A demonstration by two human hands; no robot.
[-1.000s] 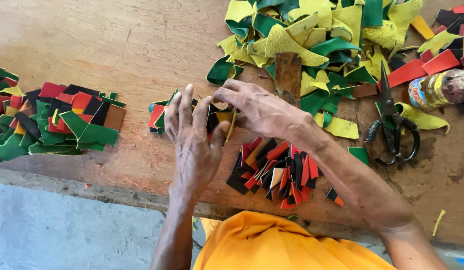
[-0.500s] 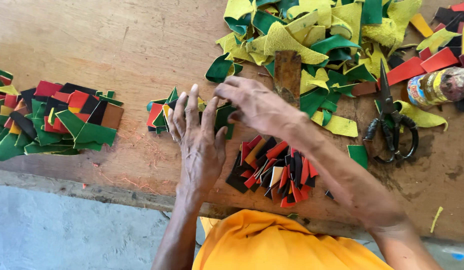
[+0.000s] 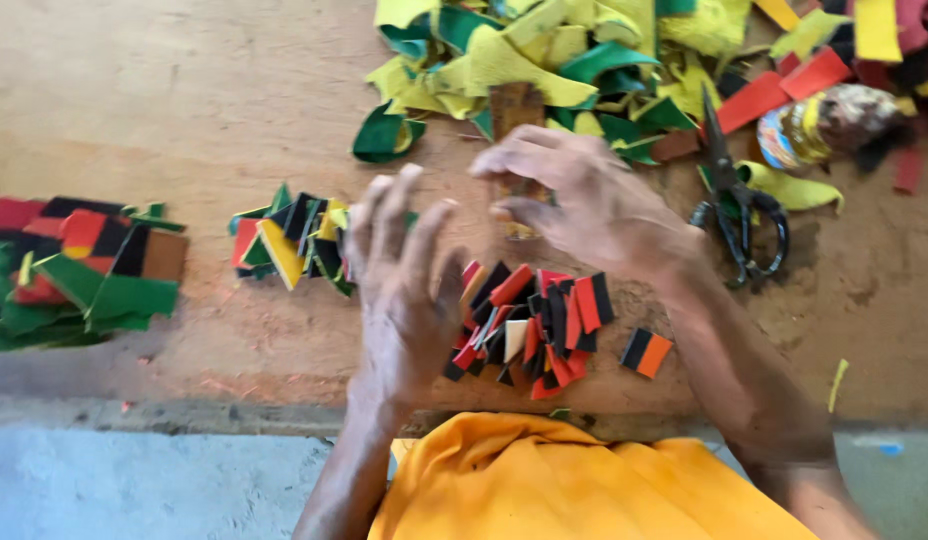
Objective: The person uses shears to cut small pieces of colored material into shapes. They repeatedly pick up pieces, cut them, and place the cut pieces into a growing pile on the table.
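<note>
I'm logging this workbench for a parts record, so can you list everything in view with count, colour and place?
small cut pieces: one pile, red, black and cream, near edge of the bench in front of the person
orange-and-black piece: one, lying apart just right of that pile
mixed pieces: one pile, green, black, red and yellow, left of the hands
larger pieces: one pile, green, red, black and brown, far left
scraps: one heap, yellow and green with some red, far side
scissors: one, black, right of the hands
jar: one, lying at far right
workbench: one, brown wood
garment: orange, bottom centre
left hand: one, fingers spread
right hand: one, fingertips on a small piece
</note>
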